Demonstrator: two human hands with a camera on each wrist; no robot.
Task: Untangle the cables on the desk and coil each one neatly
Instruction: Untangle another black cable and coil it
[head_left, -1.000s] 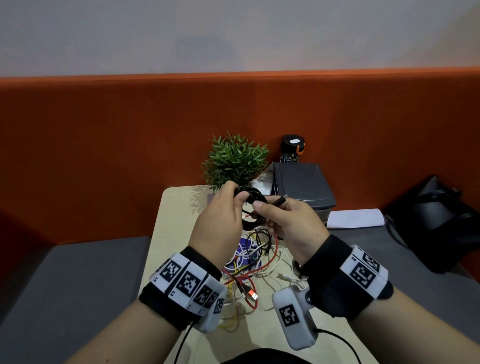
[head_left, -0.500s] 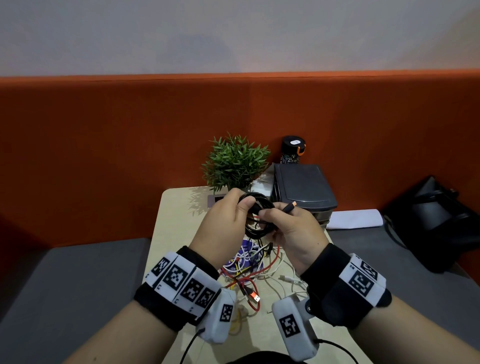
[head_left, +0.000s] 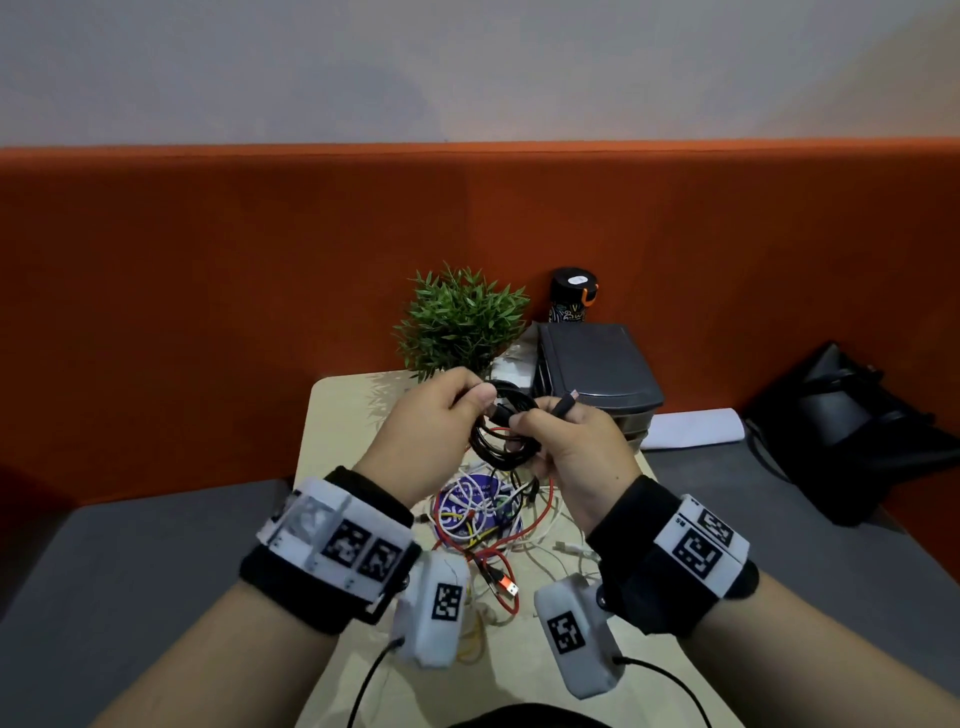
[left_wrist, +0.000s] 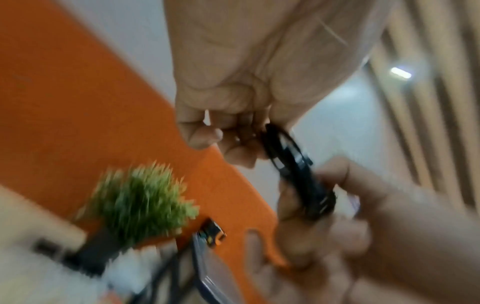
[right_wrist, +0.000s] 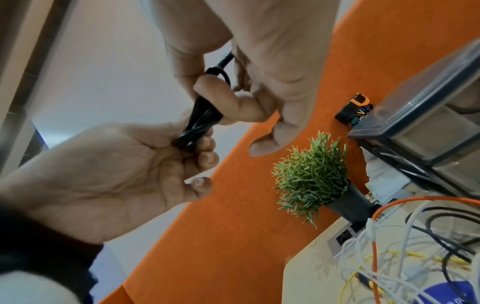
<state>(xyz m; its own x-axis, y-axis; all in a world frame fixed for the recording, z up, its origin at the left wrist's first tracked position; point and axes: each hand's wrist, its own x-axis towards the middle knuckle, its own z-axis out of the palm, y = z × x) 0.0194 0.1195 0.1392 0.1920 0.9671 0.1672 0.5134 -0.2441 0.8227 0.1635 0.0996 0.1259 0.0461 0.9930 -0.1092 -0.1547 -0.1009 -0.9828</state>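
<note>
i had my left hand (head_left: 435, 415) and right hand (head_left: 569, 447) both pinching the coiled black cable (head_left: 501, 434) above the tangled cables (head_left: 488, 525) on the desk (head_left: 337, 415).

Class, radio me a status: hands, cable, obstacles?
Both hands, left and right, grip black coil, raised. Tangle remains on desk. Nothing blocking.

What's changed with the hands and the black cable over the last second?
The right hand has moved its grip: the plug now sticks up past its fingers, and its thumb presses on the black coil. Both hands sit slightly higher in the head view. The left hand still holds the coil's other side, and the tangle stays on the desk.
</note>
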